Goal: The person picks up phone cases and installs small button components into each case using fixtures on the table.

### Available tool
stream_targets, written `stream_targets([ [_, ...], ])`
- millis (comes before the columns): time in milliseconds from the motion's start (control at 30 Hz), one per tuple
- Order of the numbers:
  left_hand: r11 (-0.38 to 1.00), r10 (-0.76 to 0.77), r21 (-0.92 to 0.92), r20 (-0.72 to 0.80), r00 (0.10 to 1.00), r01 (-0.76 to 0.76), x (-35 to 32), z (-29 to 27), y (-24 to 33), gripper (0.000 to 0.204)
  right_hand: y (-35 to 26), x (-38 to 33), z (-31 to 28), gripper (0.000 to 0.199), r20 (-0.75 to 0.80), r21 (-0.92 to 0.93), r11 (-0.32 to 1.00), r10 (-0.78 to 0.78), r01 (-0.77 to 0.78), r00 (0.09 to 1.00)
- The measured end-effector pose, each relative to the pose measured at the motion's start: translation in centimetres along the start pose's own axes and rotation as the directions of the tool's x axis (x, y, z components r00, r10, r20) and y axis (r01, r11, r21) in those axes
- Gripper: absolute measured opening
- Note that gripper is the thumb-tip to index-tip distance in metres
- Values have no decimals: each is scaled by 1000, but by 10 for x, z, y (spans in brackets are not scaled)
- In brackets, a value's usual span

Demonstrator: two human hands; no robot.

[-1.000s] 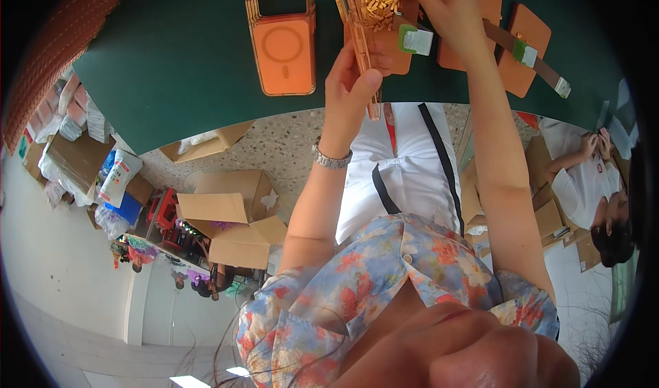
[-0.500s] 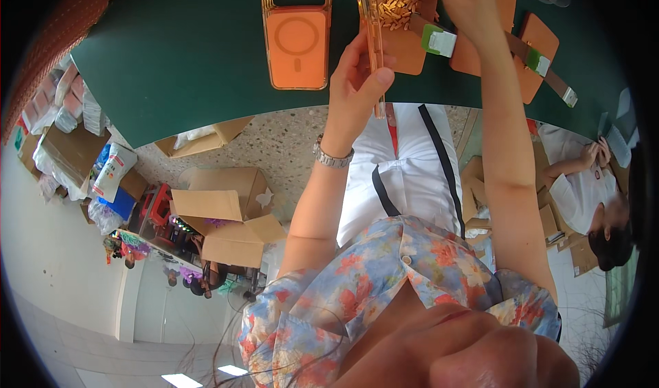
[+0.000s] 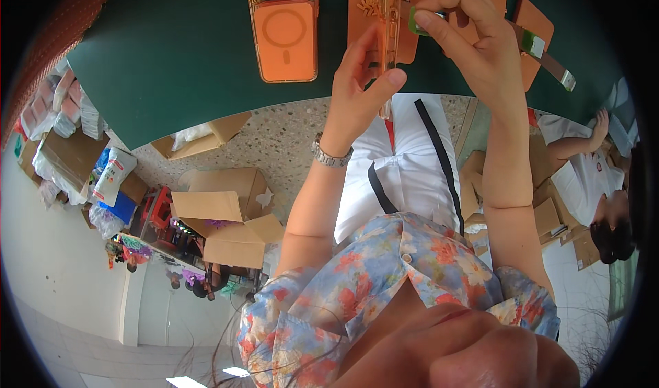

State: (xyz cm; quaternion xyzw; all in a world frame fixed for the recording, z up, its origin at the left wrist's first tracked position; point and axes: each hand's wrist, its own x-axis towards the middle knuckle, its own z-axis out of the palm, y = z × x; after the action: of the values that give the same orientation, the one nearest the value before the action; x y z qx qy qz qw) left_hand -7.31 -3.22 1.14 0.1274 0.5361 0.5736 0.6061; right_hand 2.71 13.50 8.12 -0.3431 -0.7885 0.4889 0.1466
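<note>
My left hand (image 3: pixel 364 79) grips a clear orange-tinted phone case (image 3: pixel 388 41), held edge-on toward me above the table. Thumb and fingers press it from both sides near its lower end. Just right of it, my right hand (image 3: pixel 480 44) is raised with thumb and forefinger pinched together; whatever lies between the tips is too small or hidden. Behind that thumb shows a green end piece (image 3: pixel 412 23) of a strip-like tool, mostly covered by the hand. Small gold-coloured metal pieces (image 3: pixel 369 5) lie heaped on an orange pad (image 3: pixel 406 50) beyond the case, partly hidden by it.
Another phone case with an orange panel and ring mark (image 3: pixel 285 41) lies left on the green table (image 3: pixel 171 58). At right, a second brown strip tool (image 3: pixel 549 62) crosses an orange pad (image 3: pixel 534 16). An open carton (image 3: pixel 226 206) stands behind left; a co-worker (image 3: pixel 583 182) sits at right.
My right hand has come back from the far side, down toward the case, its fingertips now pinched. The held case has shifted slightly right. The co-worker's hand has moved.
</note>
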Motion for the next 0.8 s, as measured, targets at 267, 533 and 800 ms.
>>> stream_targets([
  [267, 999, -13, 41, -14, 1000, 14, 4, 8, 6, 76, 7, -6, 8, 6, -50, 287, 957, 61, -44, 997],
  [533, 997, -62, 45, -42, 997, 64, 13, 20, 15, 70, 9, -6, 16, 6, -33, 632, 740, 324, -231, 945],
  [800, 987, -136, 79, -46, 990, 139, 15, 18, 24, 67, 22, 0, 26, 17, -27, 684, 693, 333, -226, 942],
])
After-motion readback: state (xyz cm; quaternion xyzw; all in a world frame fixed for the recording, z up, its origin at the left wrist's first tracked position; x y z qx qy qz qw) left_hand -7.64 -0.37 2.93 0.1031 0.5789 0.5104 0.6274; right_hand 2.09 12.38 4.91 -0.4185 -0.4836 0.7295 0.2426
